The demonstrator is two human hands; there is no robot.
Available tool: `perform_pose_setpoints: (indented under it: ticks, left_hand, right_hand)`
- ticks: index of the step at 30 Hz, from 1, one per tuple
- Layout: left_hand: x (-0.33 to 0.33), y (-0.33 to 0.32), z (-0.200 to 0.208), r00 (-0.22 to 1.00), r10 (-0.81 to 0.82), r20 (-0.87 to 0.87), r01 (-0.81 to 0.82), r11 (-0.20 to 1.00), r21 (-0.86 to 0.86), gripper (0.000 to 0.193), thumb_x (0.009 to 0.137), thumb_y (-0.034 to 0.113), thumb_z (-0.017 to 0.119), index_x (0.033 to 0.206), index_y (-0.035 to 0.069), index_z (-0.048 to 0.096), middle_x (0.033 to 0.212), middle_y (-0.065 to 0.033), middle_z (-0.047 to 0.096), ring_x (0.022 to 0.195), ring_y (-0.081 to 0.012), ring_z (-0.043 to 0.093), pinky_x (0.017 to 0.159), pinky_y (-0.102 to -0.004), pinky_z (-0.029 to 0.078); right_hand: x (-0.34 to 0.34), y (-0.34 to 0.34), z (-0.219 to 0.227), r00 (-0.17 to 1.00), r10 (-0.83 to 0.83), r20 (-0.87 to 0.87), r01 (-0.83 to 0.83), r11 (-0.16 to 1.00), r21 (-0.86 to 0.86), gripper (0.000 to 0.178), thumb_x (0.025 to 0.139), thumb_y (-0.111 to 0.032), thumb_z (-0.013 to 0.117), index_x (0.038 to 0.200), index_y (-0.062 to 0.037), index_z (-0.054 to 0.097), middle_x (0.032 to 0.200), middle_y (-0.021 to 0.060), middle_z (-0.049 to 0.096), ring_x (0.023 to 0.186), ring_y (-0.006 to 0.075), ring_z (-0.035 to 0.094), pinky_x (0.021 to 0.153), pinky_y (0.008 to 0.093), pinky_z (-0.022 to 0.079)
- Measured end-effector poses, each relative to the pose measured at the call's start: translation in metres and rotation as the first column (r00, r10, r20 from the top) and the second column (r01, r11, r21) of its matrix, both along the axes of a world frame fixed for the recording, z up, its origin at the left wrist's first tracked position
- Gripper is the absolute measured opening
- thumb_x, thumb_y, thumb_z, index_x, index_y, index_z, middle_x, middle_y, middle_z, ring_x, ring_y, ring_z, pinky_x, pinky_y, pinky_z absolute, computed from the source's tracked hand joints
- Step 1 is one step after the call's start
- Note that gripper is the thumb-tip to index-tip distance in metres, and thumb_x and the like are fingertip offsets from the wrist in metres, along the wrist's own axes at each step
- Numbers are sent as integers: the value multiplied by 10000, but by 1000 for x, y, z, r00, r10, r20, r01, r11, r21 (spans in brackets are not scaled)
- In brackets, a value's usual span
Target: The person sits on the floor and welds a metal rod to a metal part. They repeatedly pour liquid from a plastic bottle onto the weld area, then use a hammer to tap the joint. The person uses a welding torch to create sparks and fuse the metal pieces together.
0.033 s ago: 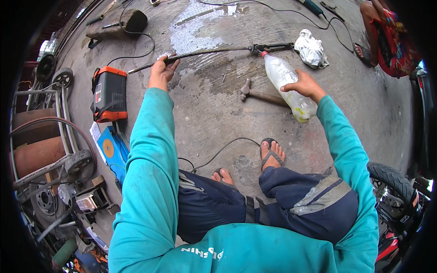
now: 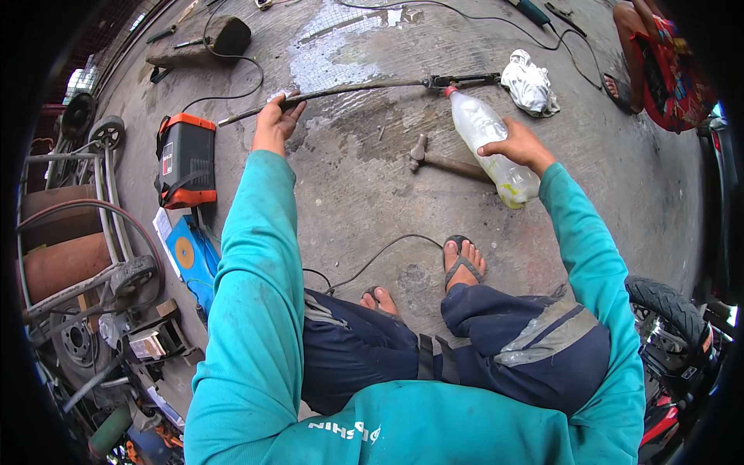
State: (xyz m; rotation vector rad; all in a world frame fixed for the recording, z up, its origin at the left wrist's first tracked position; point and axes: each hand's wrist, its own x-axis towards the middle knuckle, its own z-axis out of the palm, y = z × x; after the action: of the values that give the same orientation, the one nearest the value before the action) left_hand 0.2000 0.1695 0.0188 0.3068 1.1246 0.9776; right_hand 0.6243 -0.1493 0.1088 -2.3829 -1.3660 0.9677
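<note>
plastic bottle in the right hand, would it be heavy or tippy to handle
The plastic bottle looks nearly empty, so probably light. Thin clear walls would likely dent under the right hand. Laid on the concrete floor, it could roll.

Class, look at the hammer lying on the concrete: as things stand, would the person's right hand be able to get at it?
Probably not right away. The hammer lies just beside the right hand, with bare concrete around its head, so the path looks free. But that hand has its grip full with the plastic bottle, which partly covers the handle.

A repair workshop is indicated: stained concrete floor (image 2: 372,194), welding machine (image 2: 184,161), hammer (image 2: 446,161), gas cylinders (image 2: 58,267), tyre (image 2: 666,310).
</note>
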Motion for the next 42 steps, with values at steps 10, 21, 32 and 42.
perform_pose_setpoints:
  ticks: [10, 21, 32, 42]
  left_hand:
    - [-2, 4, 2, 1000, -22, 21, 21, 999, 40, 261, 1097, 102, 415, 1255, -101, 461, 1235, -292, 659, 1150, -433, 681, 1020, -574, 588]
    - [-7, 8, 0, 992, -118, 38, 114, 989, 97, 318, 1104, 140, 404, 1267, -115, 500, 1269, -279, 658, 1192, -422, 660, 1034, -540, 584]
    - [-9, 8, 1, 987, -149, 60, 142, 984, 105, 340, 1093, 140, 406, 1256, -124, 544, 1283, -273, 663, 1201, -412, 659, 1042, -526, 578]
    - [-8, 7, 3, 989, -144, 44, 138, 984, 113, 331, 1087, 138, 415, 1249, -113, 556, 1252, -258, 687, 1180, -407, 672, 1026, -527, 586]
  right_hand:
    - [-6, 10, 15, 999, -27, -24, 27, 1000, 0, 938, 603, -466, 915, 1298, 88, 614, 1213, 275, 705, 1134, 377, 695, 986, 407, 525]
    - [-10, 13, 19, 1000, -17, 2, 17, 1000, 17, 905, 598, -457, 921, 1274, 71, 633, 1211, 262, 705, 1141, 376, 688, 985, 411, 520]
    - [-5, 13, 16, 1000, -9, -13, 9, 1000, 18, 903, 591, -451, 923, 1272, 69, 636, 1200, 259, 712, 1124, 374, 695, 976, 411, 526]
    - [-6, 14, 14, 1000, 9, 18, -9, 1000, 25, 940, 583, -441, 928, 1287, 98, 617, 1204, 283, 702, 1136, 384, 690, 983, 410, 524]
